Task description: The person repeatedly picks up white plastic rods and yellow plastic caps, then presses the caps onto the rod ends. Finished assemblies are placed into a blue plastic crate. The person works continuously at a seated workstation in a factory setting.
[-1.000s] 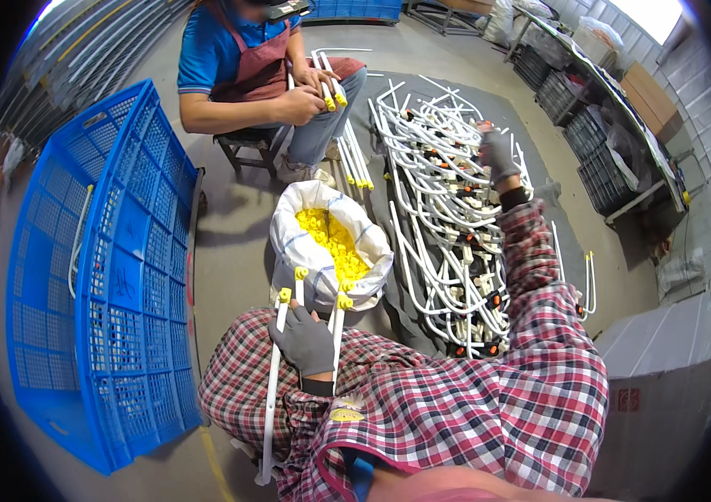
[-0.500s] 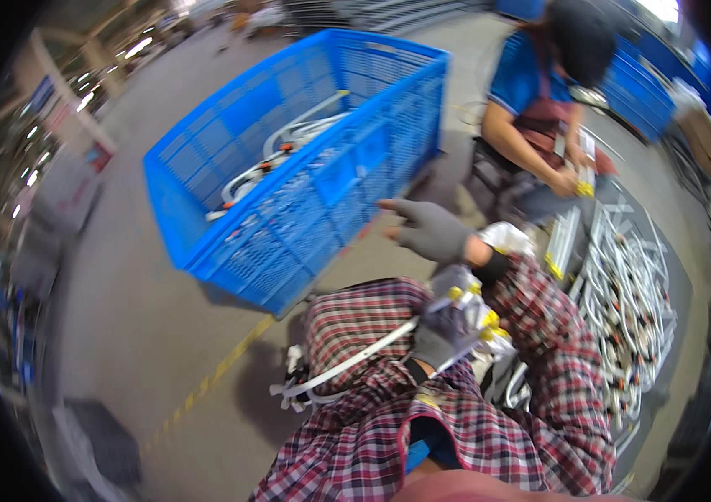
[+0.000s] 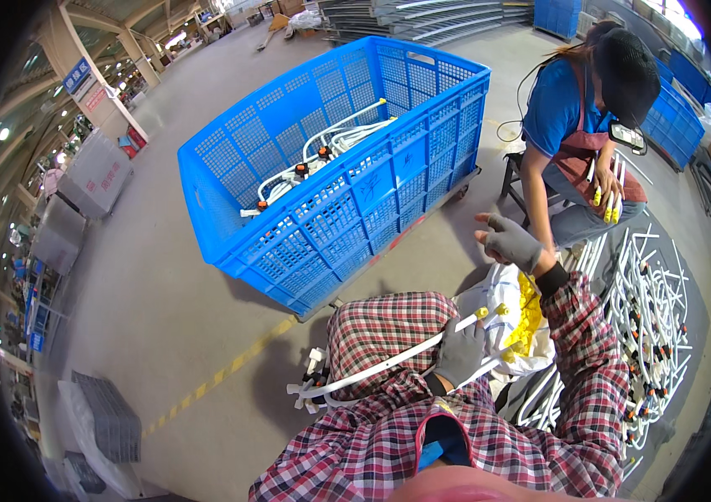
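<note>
My left hand (image 3: 459,355), in a grey fingerless glove, is closed around white bent tubes (image 3: 389,361) with yellow end caps. They lie across my plaid-covered lap, and white fittings (image 3: 314,368) show at their far left ends. My right hand (image 3: 513,243), gloved the same way, is raised in front of me with bare fingertips apart and nothing visible in it. Below it, a white sack (image 3: 498,293) stands open, with many yellow caps (image 3: 529,314) inside. More white tubes (image 3: 544,397) lie beside my right thigh, partly hidden by my sleeve.
A large blue perforated crate (image 3: 355,201) on a wheeled base holds white tubes with orange-black fittings. At right, a seated co-worker (image 3: 569,125) holds yellow-capped white tubes. A tangled tube pile (image 3: 644,335) lies on a dark mat. A yellow floor line (image 3: 222,376) runs at left.
The view has shifted, so the scene sits further right and down. My right hand stays raised over the sack; my left still holds the tubes. The co-worker's arm now reaches down toward the sack.
</note>
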The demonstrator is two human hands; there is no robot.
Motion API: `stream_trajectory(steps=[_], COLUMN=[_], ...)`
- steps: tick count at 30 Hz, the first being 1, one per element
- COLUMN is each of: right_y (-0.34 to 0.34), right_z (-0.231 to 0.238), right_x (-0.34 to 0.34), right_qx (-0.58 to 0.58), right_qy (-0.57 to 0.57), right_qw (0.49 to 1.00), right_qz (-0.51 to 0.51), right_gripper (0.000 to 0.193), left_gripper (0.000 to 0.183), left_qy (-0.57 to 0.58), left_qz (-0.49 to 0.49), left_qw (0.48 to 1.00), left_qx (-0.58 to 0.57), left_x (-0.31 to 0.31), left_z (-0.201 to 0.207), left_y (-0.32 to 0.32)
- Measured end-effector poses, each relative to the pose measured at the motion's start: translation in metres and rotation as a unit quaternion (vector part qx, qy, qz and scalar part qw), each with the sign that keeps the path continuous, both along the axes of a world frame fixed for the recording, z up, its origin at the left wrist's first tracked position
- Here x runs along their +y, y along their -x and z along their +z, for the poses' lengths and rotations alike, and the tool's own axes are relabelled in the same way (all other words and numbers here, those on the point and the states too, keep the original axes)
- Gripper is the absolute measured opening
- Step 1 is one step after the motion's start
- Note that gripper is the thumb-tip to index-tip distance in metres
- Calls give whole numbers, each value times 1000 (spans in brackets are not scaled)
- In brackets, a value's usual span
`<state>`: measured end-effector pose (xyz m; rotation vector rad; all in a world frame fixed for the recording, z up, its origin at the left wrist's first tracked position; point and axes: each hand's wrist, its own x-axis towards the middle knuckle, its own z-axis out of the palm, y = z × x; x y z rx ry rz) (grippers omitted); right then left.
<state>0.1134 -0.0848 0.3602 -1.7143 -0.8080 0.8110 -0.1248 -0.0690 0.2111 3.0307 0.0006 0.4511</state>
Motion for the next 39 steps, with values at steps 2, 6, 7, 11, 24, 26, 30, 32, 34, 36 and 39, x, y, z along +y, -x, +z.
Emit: stream_trajectory(steps=[2,6,7,11,24,26,30,32,34,36,39], right_y=[-20,-82,-90,-71,83,95,107,109,109,109,109], right_z=[18,91,101,74,-25,-26,-32,-33,-32,-29,-23], right_x=[17,68,76,77,-150,-151,-136,-130,-126,-125,-126], right_qx=[-5,-80,-52,-19,179,159,190,183,160,139,135], right_qy=[15,-160,-199,-163,-515,-505,-495,-487,-455,-434,-444], right_qw=[999,974,966,983,827,836,836,843,861,873,871], right_qz=[-38,-138,-158,-83,-135,-143,-141,-139,-159,-173,-163], right_gripper=[69,98,93,56,37,35,36,35,35,36,36], left_gripper=[65,74,71,61,29,29,26,25,25,26,27], left_qy=[41,177,195,127,151,156,158,157,154,168,177], left_qz=[10,-32,-31,-71,54,58,57,71,80,92,95], left_qw=[999,983,978,960,987,986,985,983,982,976,974], left_qx=[-4,-46,-62,-237,18,18,26,57,79,103,104], left_x=[-3,-1,-1,-2,30,29,31,32,33,33,31], left_z=[6,15,15,12,8,11,19,24,27,30,31], left_y=[2,1,-1,-5,-19,-21,-20,-21,-23,-24,-24])
